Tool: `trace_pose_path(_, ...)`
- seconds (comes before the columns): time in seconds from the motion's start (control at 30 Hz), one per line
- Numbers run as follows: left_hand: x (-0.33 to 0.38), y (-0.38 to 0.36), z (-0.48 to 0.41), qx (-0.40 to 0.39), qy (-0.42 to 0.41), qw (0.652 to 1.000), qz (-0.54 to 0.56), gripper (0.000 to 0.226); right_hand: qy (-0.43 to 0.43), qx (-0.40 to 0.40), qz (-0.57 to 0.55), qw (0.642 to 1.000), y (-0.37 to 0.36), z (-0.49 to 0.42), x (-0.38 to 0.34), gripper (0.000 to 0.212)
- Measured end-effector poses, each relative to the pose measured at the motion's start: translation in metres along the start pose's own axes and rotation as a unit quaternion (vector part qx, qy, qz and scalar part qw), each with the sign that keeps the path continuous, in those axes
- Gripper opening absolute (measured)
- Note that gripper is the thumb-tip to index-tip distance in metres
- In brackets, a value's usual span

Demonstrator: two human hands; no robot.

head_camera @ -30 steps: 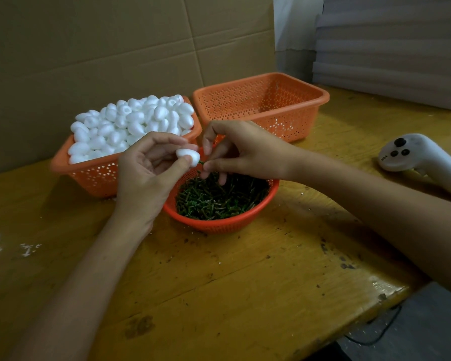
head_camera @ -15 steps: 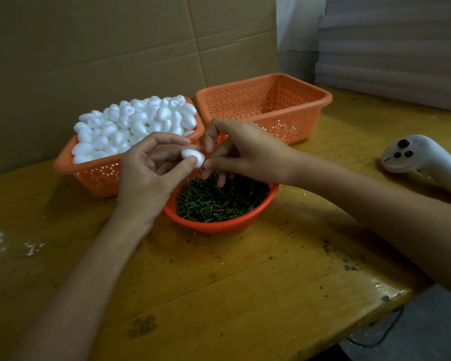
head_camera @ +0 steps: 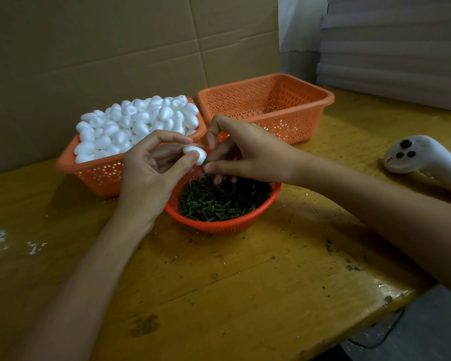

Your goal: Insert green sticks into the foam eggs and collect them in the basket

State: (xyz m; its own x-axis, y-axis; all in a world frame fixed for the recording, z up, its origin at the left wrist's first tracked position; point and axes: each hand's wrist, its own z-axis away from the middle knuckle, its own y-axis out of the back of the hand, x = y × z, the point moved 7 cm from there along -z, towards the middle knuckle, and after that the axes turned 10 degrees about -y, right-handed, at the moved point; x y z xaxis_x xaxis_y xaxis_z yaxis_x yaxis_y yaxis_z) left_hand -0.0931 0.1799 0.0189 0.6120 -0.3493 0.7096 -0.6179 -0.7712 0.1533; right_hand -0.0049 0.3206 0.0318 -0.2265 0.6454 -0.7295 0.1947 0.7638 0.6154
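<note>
Left hand [head_camera: 151, 173] pinches foam egg [head_camera: 194, 153] between thumb and fingers, above the stick bowl [head_camera: 219, 227]. Right hand [head_camera: 248, 155] pinches green stick [head_camera: 206, 162], mostly hidden, at the egg's right end. Empty basket [head_camera: 284, 121] sits behind, nearer the right hand.

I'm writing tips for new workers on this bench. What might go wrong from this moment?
The green stick, pinched by the right hand, barely shows, so it might enter the foam egg crooked or slip. The left hand holds the egg by fingertips just above the bowl of sticks; a hard push might drop it in.
</note>
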Motion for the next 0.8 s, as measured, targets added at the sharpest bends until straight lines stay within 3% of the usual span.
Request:
trace_pose_path(0.2, 0.0011, -0.0024, 0.0002, -0.005, 0.0, 1.0, 0.006, 0.029, 0.001, -0.016, -0.002, 1.0, -0.0026, 0.0006, -0.0023, 0.031)
trace_pose_path(0.5, 0.0087, -0.0035, 0.0007, 0.006, -0.02, 0.999, -0.03, 0.024, 0.006, -0.046, 0.002, 0.999, -0.0074, 0.0002, -0.0008, 0.035)
trace_pose_path(0.8, 0.0088, -0.0005, 0.0008, -0.005, 0.0, 1.0, 0.01, 0.05, -0.001, -0.047, -0.001, 0.999, -0.0071, -0.001, 0.0012, 0.032)
